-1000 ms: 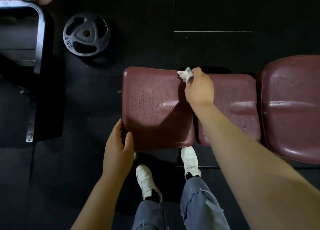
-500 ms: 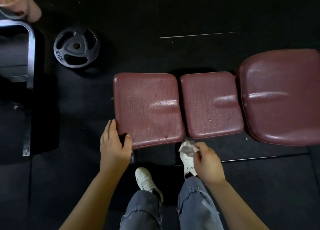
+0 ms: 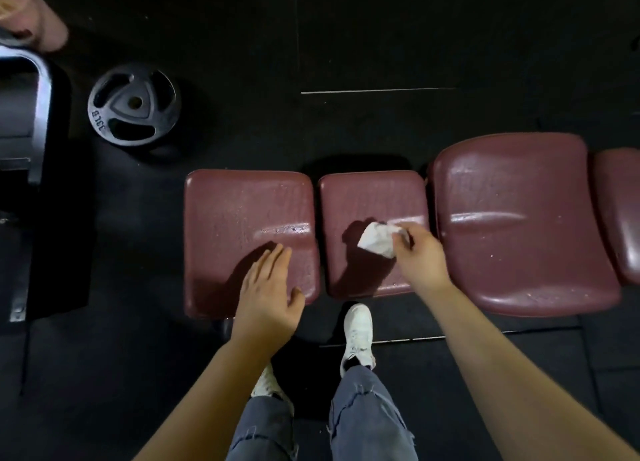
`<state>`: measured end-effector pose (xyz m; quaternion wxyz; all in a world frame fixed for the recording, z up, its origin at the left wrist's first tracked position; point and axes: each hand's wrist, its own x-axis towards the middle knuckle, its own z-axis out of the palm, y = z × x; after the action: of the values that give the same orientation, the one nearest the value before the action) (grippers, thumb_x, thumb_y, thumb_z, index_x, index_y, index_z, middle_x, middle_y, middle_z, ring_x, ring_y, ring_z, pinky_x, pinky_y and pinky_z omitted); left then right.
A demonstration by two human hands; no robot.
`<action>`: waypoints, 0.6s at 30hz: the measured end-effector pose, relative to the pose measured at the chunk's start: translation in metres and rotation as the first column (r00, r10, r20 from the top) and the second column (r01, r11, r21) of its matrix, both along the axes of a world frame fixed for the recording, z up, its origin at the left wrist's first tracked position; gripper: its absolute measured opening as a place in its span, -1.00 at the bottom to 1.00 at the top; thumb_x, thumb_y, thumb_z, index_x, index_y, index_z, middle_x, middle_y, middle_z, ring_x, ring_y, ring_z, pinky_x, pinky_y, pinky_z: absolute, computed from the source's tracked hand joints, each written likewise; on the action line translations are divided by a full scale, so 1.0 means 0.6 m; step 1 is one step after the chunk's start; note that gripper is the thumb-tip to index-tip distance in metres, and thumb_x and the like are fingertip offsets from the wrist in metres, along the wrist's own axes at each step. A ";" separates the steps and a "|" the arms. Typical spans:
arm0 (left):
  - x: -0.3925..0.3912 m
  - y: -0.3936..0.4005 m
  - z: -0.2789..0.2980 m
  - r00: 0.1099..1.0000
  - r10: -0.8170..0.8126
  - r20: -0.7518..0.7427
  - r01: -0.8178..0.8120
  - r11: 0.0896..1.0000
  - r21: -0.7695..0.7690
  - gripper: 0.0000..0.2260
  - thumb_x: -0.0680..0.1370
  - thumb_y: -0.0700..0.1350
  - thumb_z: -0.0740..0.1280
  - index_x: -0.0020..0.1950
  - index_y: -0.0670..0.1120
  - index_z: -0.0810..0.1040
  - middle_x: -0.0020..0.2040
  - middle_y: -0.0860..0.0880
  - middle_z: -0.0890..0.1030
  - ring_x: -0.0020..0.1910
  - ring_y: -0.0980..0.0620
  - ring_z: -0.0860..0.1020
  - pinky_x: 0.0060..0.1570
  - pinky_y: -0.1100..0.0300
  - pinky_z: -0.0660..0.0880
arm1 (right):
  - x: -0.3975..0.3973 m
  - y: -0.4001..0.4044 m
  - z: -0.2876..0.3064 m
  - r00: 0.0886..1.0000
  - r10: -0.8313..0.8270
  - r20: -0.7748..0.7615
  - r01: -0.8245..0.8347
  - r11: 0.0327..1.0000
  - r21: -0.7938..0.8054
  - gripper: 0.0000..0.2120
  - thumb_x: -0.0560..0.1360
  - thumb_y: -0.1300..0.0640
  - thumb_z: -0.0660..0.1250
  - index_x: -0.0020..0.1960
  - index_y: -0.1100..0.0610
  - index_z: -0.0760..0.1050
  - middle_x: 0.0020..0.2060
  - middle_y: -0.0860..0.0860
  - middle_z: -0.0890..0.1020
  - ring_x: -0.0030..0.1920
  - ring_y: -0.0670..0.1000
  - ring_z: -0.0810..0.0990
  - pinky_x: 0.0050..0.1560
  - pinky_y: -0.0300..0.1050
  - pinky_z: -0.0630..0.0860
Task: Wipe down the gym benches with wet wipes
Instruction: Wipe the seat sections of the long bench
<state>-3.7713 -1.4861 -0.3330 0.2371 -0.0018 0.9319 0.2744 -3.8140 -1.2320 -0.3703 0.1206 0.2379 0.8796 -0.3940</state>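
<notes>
Bench (image 3: 519,252) long axis runs left-right, maroon pads in a row. Right hand (image 3: 420,256) pinches crumpled wet wipe (image 3: 377,239) on the middle pad; left hand (image 3: 268,294) lies flat, fingers straight, on left pad's near edge.

Both bare forearms are reaching forward from the near edge of the view. The left hand (image 3: 268,296) is lying palm down with its fingers (image 3: 273,258) straight and close together and the thumb spread out to the right. The right arm is stretching farther and to the right, its hand (image 3: 420,256) turned knuckles up, the fingers curling in a pinching grip around a crumpled white wipe (image 3: 377,240).
</notes>
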 end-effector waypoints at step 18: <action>-0.051 0.079 -0.063 0.993 -0.109 0.035 0.112 0.988 -0.108 -0.34 0.49 0.16 -0.15 0.58 0.02 0.16 0.58 0.08 0.16 0.57 0.12 0.03 0.47 0.21 -0.24 | -0.177 0.036 -0.084 0.960 0.224 -0.166 -0.151 0.919 0.365 -0.60 0.48 0.40 0.18 0.23 0.14 0.58 0.02 0.21 0.66 0.04 0.27 0.59 0.16 0.07 0.51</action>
<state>-3.8021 -1.4388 -0.3707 0.2648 0.0331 0.9408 0.2089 -3.9202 -1.2101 -0.4204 0.0227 0.1282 0.9619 -0.2405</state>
